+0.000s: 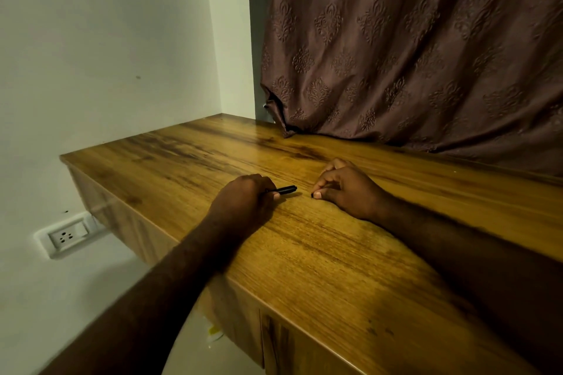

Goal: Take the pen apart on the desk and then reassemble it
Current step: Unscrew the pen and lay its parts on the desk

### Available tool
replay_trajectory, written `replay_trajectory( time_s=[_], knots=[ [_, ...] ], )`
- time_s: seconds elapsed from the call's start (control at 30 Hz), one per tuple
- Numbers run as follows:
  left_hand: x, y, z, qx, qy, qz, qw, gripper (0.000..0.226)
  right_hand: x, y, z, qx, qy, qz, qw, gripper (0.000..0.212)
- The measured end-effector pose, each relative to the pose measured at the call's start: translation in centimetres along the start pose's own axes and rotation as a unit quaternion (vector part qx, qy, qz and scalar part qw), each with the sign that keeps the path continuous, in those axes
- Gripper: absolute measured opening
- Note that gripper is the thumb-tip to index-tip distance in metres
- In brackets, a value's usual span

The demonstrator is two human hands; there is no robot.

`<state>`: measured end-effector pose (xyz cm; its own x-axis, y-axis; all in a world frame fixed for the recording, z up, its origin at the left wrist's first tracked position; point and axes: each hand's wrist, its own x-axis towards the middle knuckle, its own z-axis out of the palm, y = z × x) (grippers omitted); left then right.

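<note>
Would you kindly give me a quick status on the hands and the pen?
Left hand grips black pen barrel. Right hand pinches small dark piece, apart from it. Both on desk; nothing in the way.

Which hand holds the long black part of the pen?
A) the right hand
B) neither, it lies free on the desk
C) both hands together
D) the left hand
D: the left hand grips the black pen barrel, whose free end points toward the right hand; that hand pinches only a small black piece.
</note>
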<state>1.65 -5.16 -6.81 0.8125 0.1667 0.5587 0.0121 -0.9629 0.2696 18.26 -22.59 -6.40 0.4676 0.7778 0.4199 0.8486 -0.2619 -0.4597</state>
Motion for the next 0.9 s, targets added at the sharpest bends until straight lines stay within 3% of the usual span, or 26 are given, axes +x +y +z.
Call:
replay_trajectory(
  time_s=[0.17,0.9],
  knots=[
    [0.1,0.0,0.1,-0.001,0.003,0.002,1.000,0.019,0.8,0.5,-0.3,-0.033,0.051,0.057,0.997,0.005],
    [-0.1,0.1,0.0,0.001,0.003,-0.001,1.000,0.020,0.8,1.1,0.2,0.013,0.040,0.103,0.994,0.018]
  ],
)
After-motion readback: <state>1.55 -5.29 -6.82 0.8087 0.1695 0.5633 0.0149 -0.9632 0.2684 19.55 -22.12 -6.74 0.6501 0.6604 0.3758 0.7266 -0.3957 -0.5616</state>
